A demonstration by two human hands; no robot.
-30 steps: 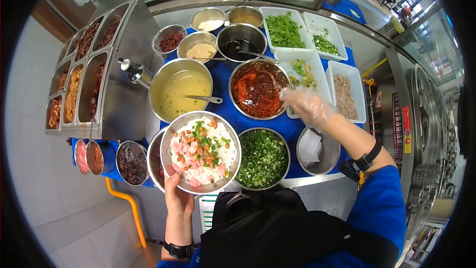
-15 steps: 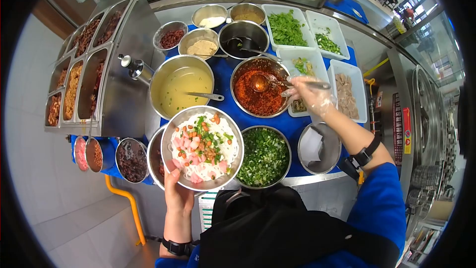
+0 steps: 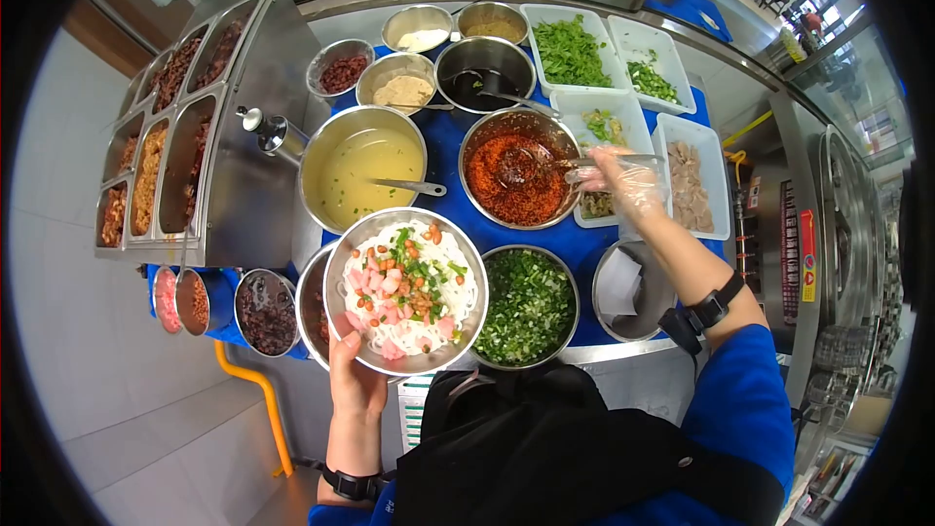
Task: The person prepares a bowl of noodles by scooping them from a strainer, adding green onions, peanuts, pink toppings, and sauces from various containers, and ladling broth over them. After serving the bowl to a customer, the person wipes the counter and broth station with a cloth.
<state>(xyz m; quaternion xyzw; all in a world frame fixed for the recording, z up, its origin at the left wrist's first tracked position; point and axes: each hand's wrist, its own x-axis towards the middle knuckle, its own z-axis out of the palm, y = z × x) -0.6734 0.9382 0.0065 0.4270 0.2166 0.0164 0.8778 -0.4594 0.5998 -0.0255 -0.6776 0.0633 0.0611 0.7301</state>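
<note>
Clasping one noodle bowl (image 3: 478, 294) is the left grip (image 3: 356, 380), clenching one ladle (image 3: 573, 164) the right grip (image 3: 628, 185).

There are two hands (image 3: 628, 185), two black wristbands (image 3: 716, 305), one noodle bowl (image 3: 336, 275) and four white plastic trays (image 3: 633, 43).

Steel bowl (image 3: 336, 273), white noodles (image 3: 446, 284), pink and green toppings (image 3: 392, 284), ladle (image 3: 573, 163) in red sauce (image 3: 506, 193)

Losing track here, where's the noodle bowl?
In the head view, the noodle bowl is left of centre, in the left hand, below the yellow liquid and left of the chopped greens.
</note>
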